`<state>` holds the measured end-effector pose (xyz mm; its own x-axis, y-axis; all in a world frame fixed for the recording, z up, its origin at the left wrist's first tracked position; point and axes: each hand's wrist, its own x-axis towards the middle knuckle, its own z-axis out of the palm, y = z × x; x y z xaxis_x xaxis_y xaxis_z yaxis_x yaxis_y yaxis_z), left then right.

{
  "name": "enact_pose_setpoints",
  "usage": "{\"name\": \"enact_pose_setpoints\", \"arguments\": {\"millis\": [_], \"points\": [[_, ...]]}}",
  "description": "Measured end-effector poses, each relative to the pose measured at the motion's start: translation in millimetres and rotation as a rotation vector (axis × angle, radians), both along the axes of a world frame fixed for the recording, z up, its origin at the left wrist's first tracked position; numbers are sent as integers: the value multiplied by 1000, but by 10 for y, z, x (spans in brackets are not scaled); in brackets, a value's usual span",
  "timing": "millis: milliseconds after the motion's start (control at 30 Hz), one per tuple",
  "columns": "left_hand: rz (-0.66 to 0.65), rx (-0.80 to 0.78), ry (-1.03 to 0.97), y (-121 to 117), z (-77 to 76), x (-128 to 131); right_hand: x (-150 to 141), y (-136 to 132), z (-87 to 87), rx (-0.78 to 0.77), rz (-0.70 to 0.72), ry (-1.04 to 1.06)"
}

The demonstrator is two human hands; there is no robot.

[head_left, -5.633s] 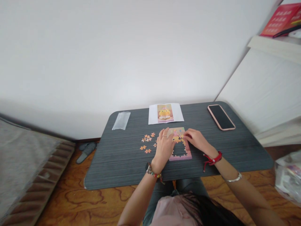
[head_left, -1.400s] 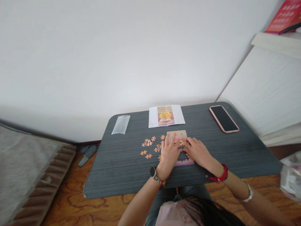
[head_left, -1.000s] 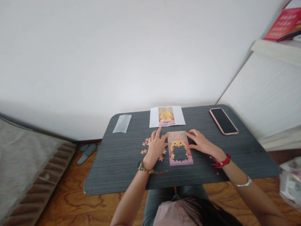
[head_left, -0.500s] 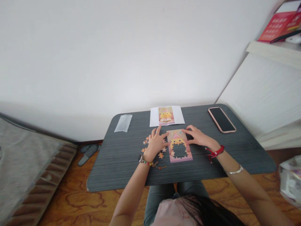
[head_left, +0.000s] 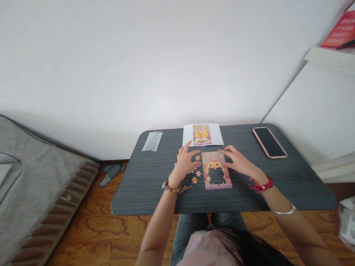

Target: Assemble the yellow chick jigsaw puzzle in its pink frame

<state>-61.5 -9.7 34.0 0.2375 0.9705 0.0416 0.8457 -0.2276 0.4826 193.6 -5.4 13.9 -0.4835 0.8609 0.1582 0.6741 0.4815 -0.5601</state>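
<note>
A small pink jigsaw puzzle [head_left: 216, 182] with a yellow chick picture lies on the dark table [head_left: 144, 184]; its middle is an unfilled hole. My left hand [head_left: 185, 162] hovers just left of it with fingers spread, above several loose orange pieces [head_left: 195, 173]. My right hand [head_left: 237, 161] rests open at the puzzle's upper right edge, fingertips touching it. Neither hand visibly holds a piece.
A printed reference sheet [head_left: 202, 134] with the same chick lies behind the puzzle. A clear plastic bag [head_left: 152, 140] sits at the back left, a pink-cased phone [head_left: 269, 142] at the back right. A slipper [head_left: 111, 172] lies on the floor; red books [head_left: 338, 33] on a shelf.
Both hands lifted off the puzzle's centre and moved apart to its sides, uncovering the chick picture and the hole. The camera view has shifted slightly.
</note>
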Motion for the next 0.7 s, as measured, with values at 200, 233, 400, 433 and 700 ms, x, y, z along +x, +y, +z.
{"name": "enact_pose_setpoints", "arguments": {"millis": [200,233,400,433,700], "points": [[146,36,14,-364,-80,-572,-614,-405,25,-28,86,-9],[186,32,31,-440,-127,-645,-714,-463,-3,-42,79,-29],[251,22,56,-720,-346,-789,-1051,-624,-127,-55,13,-55],[249,28,56,-749,-370,-786,-1087,-637,-141,-49,14,-59],[279,81,60,-795,-421,-704,-1168,-638,-171,-17,8,-180]]}}
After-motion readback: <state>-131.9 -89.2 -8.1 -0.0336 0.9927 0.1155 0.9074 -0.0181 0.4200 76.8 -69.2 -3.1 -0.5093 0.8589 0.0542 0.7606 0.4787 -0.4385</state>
